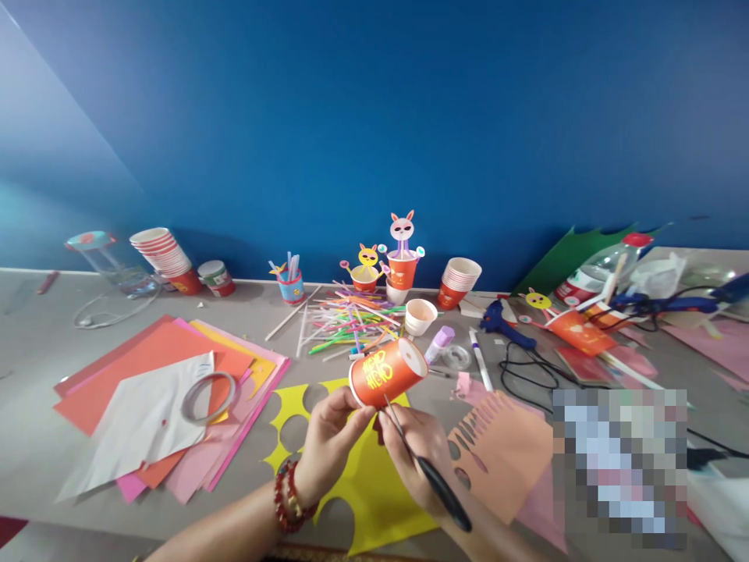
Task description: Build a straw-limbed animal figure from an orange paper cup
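An orange paper cup (391, 373) with yellow lettering lies tilted on its side in the air, its closed base turned up and to the right. My left hand (328, 433) grips it near the white rim, fingers and thumb closed. Closed around a thin pointed metal tool with a black handle (438, 488), my right hand (418, 449) is just below the cup. The tool's tip meets the cup's lower side; whether it has gone through, I cannot tell. Beneath both hands lies a yellow sheet (383, 484) with round cut-outs.
Coloured paper (146, 351) and a tape roll (207, 398) lie left. Behind the cup are loose straws (351, 320), cup figures (402, 269) and stacked cups (459, 281). A blue glue gun (503, 324) with black cable lies right, near an orange cut sheet (509, 445).
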A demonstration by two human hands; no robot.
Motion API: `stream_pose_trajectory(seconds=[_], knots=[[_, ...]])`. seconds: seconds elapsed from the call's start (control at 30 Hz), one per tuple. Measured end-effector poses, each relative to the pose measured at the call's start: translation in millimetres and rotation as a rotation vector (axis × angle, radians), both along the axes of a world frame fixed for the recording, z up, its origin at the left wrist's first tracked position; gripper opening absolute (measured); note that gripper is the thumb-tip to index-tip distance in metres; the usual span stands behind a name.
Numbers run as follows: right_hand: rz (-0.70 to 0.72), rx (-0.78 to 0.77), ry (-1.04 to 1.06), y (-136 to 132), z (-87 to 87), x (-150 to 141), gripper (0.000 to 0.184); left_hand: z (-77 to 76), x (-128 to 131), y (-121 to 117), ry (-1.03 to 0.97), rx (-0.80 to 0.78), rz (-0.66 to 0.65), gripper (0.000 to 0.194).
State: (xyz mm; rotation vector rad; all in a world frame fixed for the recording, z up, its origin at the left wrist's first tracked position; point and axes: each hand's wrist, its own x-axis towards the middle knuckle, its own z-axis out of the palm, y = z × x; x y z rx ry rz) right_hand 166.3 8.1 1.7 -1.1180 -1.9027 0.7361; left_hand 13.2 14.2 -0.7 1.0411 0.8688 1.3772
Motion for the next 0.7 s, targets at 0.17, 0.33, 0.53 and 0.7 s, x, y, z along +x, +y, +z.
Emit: stream_pose_trajectory(seconds=[0.17,0.33,0.53,0.7], knots=[[-0.019,-0.199,0.227,-7.1,7.0,-4.6,0.043,-2.4,1.2,-2.0,-0.052,-0.053,-0.118,0.019],[-0.004,-0.321,0.406,-10.2,0.1,-11.2,0.049,-5.1,1.9,-1.5,-0.112,-0.09,-0.154,0.019],[0.017,-0.344,0.306,-4.9,6.0,-8.0,0.043,-9.8,0.9,6.2,-0.203,-0.187,-0.091,0.023],[0.08,-0.451,0.41,0.1,7.3,-4.8,0.043,-5.8,0.5,6.3,-0.229,-0.176,-0.055,0.023]])
